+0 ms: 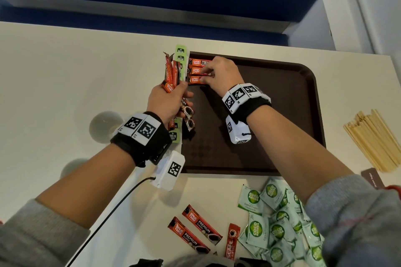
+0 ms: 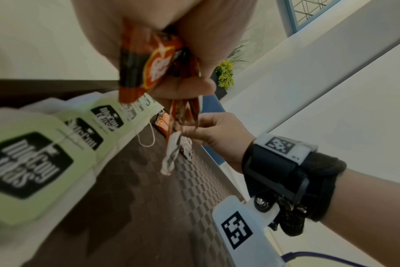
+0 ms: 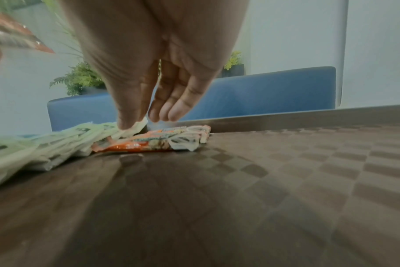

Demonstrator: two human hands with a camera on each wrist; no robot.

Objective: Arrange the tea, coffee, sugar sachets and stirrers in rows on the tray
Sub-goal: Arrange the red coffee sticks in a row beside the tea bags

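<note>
- Right now three coffee sticks (image 1: 198,71) lie stacked in a column at the tray's (image 1: 282,115) far left corner, just beside the tea bags (image 1: 180,58) along its left edge.
- Right hand (image 1: 221,73) fingers (image 3: 171,110) reach down onto the sticks; whether they pinch one I cannot tell.
- Left hand (image 1: 167,102) grips a bundle of coffee sachets (image 1: 171,73) (feed these singly).
- Best to square each stick parallel, ends flush.
- Sugar sachets (image 1: 280,219) and stirrers (image 1: 373,138) wait on the bench (image 1: 65,71).
</note>
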